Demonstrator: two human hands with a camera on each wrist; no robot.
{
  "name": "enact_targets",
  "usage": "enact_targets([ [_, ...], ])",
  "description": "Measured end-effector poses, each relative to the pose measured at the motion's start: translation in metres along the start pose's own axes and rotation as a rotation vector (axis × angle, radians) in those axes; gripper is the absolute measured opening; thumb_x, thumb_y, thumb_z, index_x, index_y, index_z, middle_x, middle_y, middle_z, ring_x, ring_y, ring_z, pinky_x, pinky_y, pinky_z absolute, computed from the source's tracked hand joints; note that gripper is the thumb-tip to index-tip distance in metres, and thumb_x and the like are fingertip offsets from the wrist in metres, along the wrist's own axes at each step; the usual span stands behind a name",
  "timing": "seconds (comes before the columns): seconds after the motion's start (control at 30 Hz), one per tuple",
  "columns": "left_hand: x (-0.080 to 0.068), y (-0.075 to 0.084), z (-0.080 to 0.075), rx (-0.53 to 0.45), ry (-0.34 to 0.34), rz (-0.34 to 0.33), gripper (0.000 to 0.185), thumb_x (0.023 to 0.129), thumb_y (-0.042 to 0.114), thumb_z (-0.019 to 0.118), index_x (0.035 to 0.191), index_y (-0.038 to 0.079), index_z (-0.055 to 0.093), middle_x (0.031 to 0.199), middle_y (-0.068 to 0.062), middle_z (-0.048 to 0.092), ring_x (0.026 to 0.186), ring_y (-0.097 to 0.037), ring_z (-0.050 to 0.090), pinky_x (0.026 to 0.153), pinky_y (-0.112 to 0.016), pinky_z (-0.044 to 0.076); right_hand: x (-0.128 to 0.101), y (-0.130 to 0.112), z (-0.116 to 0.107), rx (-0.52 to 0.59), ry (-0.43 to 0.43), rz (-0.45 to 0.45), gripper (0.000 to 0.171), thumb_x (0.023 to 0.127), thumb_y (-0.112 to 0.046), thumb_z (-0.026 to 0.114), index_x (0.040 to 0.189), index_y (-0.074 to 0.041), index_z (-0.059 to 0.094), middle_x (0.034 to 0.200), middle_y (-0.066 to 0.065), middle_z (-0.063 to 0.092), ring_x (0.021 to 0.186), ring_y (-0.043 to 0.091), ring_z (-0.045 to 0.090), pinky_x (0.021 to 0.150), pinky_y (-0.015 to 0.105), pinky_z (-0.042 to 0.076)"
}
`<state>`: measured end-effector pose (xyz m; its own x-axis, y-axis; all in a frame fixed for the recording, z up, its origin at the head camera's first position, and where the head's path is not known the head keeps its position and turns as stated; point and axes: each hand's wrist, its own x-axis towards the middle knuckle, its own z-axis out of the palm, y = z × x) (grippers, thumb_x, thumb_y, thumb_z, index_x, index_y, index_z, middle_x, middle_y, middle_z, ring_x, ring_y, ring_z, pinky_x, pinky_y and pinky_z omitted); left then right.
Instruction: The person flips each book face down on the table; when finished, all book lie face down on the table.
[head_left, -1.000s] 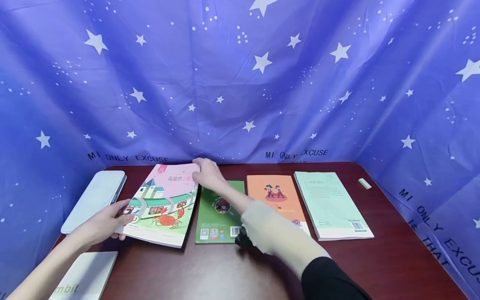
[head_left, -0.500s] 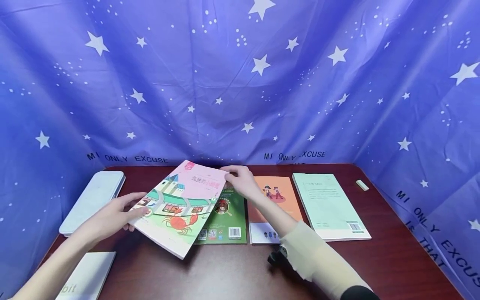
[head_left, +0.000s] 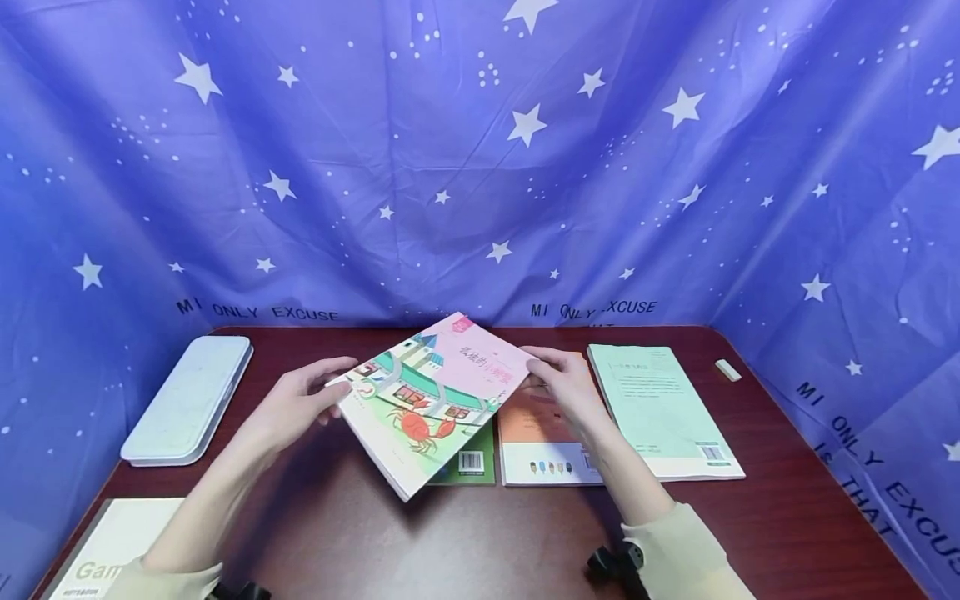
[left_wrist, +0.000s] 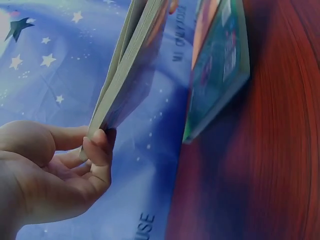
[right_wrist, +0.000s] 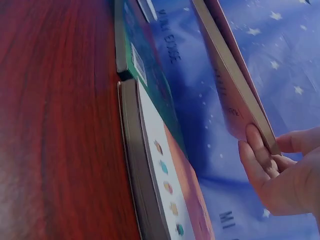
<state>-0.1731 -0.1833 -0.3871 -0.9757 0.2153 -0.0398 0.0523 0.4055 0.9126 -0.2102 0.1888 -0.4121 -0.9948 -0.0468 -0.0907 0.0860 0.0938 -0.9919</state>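
both my hands, left hand (head_left: 296,408) and right hand (head_left: 566,385), pinch the crab picture book (head_left: 431,400) aloft, its long axis slanting near-left to far-right.

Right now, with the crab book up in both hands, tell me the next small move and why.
Probably lower the crab book flat onto the green book. The left hand and right hand pinch opposite corners, it hangs tilted above the table, and it already overlaps the green one.
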Motion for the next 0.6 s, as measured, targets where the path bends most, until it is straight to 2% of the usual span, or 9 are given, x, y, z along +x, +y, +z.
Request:
enact_targets([
  [0.17, 0.012, 0.002, 0.015, -0.153, 0.054, -0.032, 0.046, 0.103, 0.012, 0.059, 0.146, -0.004, 0.051, 0.084, 0.006, 0.062, 0.071, -0.005, 0.058, 0.061, -0.02, 0.052, -0.01, 0.001, -0.017, 0.117, 0.023, 0.006, 0.043, 0.103, -0.004, 0.053, 0.143, 0.01, 0.052, 0.092, -0.004, 0.077, 0.074, 0.006, 0.073, 0.076, 0.025, 0.065],
  [0.37, 0.025, 0.006, 0.032, -0.367, 0.179, -0.116, 0.045, 0.102, 0.018, 0.064, 0.14, -0.006, 0.057, 0.078, 0.017, 0.064, 0.07, 0.0, 0.056, 0.062, -0.014, 0.05, -0.02, -0.006, -0.032, 0.25, 0.056, 0.022, 0.046, 0.102, -0.002, 0.054, 0.146, 0.013, 0.046, 0.089, -0.005, 0.078, 0.075, 0.008, 0.074, 0.078, 0.025, 0.065],
  [0.43, 0.029, 0.007, 0.038, -0.432, 0.216, -0.131, 0.044, 0.101, 0.017, 0.066, 0.137, -0.008, 0.058, 0.077, 0.018, 0.065, 0.068, 0.002, 0.056, 0.062, -0.012, 0.05, -0.022, -0.008, -0.036, 0.302, 0.058, 0.024, 0.038, 0.102, -0.002, 0.055, 0.138, 0.008, 0.056, 0.089, -0.003, 0.079, 0.076, 0.009, 0.075, 0.078, 0.025, 0.065],
  [0.53, 0.031, 0.007, 0.045, -0.515, 0.252, -0.142, 0.045, 0.1, 0.015, 0.067, 0.136, -0.01, 0.058, 0.074, 0.016, 0.066, 0.065, 0.002, 0.057, 0.06, -0.011, 0.051, -0.024, -0.009, -0.042, 0.385, 0.034, 0.026, 0.021, 0.102, -0.002, 0.056, 0.116, -0.003, 0.072, 0.089, 0.0, 0.08, 0.079, 0.011, 0.076, 0.079, 0.026, 0.065],
  [0.6, 0.032, 0.006, 0.048, -0.556, 0.273, -0.149, 0.045, 0.1, 0.014, 0.067, 0.136, -0.011, 0.058, 0.072, 0.016, 0.067, 0.064, 0.002, 0.057, 0.06, -0.011, 0.051, -0.025, -0.009, -0.045, 0.436, 0.009, 0.031, 0.022, 0.103, -0.002, 0.055, 0.102, -0.01, 0.076, 0.089, 0.002, 0.08, 0.08, 0.012, 0.077, 0.079, 0.026, 0.065],
])
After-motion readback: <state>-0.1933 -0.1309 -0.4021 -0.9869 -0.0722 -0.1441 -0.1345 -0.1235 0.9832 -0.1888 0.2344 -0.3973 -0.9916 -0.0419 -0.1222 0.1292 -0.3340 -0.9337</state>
